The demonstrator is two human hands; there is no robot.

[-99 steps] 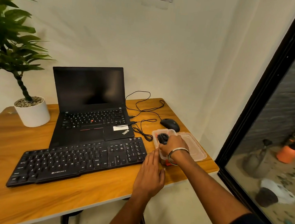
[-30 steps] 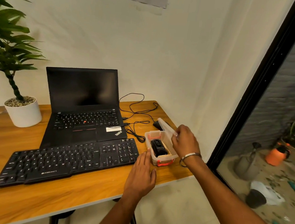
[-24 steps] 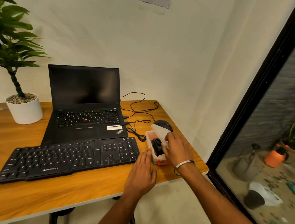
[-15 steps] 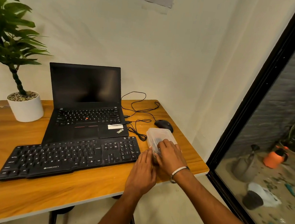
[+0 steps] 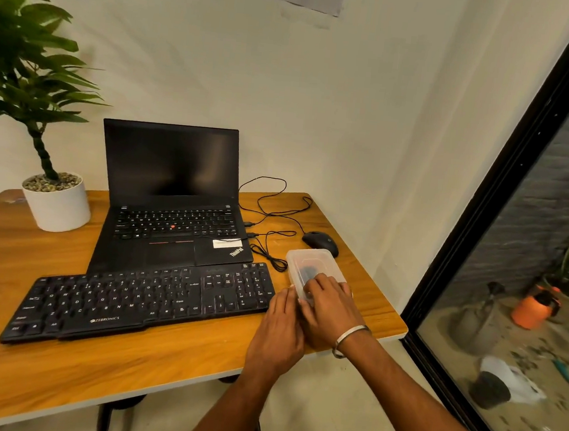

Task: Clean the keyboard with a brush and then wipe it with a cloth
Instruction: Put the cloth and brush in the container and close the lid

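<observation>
Pressing down on the clear plastic box [image 5: 313, 262], the right hand [image 5: 328, 308] lies flat-ish on the lid, fingers only slightly bent, not gripping. The left hand [image 5: 278, 331] sits just left of it, fingers straight against the box's near-left side, apparently bracing it. Something dark shows through the lid under the right fingertips; can't tell what it is. No brush or cloth visible outside the box. The keyboard [image 5: 145, 301] lies directly left of the left hand, right end nearly touching the fingertips, nothing on it. Risks, my read: box sits close to the bench [image 5: 166, 370] edge on the right hand's side, so an off-centre push could skate it toward that edge or tip it. Lid may seat on one corner only and pop back. A slip left knocks the keyboard askew. The mouse [image 5: 320, 242] and its cable [image 5: 273, 248] lie just beyond the box, so a forward shove drags them.
</observation>
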